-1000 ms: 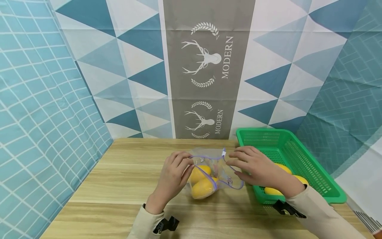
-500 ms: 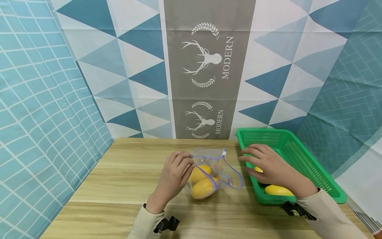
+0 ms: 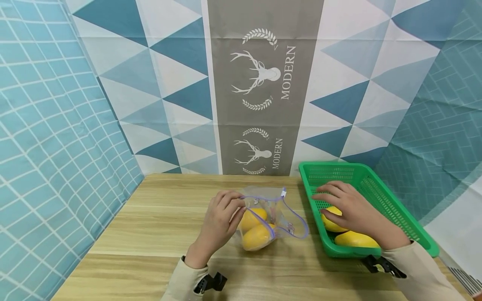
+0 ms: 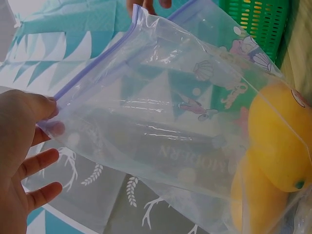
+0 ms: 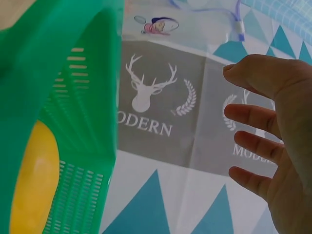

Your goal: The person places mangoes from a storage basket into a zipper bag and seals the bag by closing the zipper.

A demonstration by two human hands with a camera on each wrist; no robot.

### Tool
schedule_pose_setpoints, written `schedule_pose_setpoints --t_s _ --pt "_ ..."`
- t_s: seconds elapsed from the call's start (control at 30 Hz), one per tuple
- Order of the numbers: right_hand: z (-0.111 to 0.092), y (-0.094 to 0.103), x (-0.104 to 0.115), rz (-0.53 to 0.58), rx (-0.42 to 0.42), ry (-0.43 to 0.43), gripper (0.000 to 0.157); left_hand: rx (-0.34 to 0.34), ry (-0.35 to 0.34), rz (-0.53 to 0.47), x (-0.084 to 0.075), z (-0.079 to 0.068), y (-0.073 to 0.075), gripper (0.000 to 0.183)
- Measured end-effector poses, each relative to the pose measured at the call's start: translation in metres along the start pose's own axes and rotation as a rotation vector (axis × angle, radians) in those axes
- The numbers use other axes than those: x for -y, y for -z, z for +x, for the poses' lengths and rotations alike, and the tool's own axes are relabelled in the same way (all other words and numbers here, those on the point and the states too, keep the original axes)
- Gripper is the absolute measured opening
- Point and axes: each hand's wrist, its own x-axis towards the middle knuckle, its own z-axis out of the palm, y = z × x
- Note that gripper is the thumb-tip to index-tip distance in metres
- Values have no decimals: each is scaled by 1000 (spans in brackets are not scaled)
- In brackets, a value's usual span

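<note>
My left hand [image 3: 222, 223] pinches the edge of a clear zip bag [image 4: 175, 92] between thumb and index finger; the other fingers are spread apart. The bag has a purple zip rim and printed sea figures, and its mouth gapes toward the right. Two yellow mangoes [image 3: 257, 237] lie at its bottom, one partly behind the other. Over the left side of a green basket [image 3: 391, 211], my right hand [image 3: 348, 207] hovers with bent, parted fingers and holds nothing. Beneath it in the basket are yellow mangoes [image 3: 355, 239], partly hidden by the hand and basket rim.
The wooden table [image 3: 158, 234] carries both the bag and the basket. Behind it stands a patterned wall covering [image 3: 260, 83] with deer prints and triangles. Blue tile-patterned cloth [image 3: 56, 146] borders the left side.
My right hand has moved right, from beside the bag's mouth to over the basket. More of the basket's mangoes show now. My left hand and the bag have stayed put.
</note>
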Motion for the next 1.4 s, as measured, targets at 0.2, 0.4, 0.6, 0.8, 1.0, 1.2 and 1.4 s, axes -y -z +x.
schedule_pose_setpoints --t_s 0.2,0.4,0.6,0.8,1.0,1.2,1.4 --pt "-8 -1 -6 -18 12 -25 54 -8 -1 -9 1 1 0 25" --pt "-15 -2 -9 -38 62 -75 59 -6 2 -4 1 1 0 24" --pt "-26 -4 -13 -60 120 -119 65 -3 6 -4 1 -1 -1 25" --pt "-38 -7 -21 -74 150 -141 67 -2 5 -3 0 -1 -1 28" --pt "-48 -9 -28 -83 196 -165 38 0 2 0 1 0 -1 29" --pt "-55 -12 -28 -101 239 -206 50 4 2 -3 1 -1 -2 29" --pt "-62 -13 -31 -101 280 -241 50 6 2 -6 1 -1 -1 30"
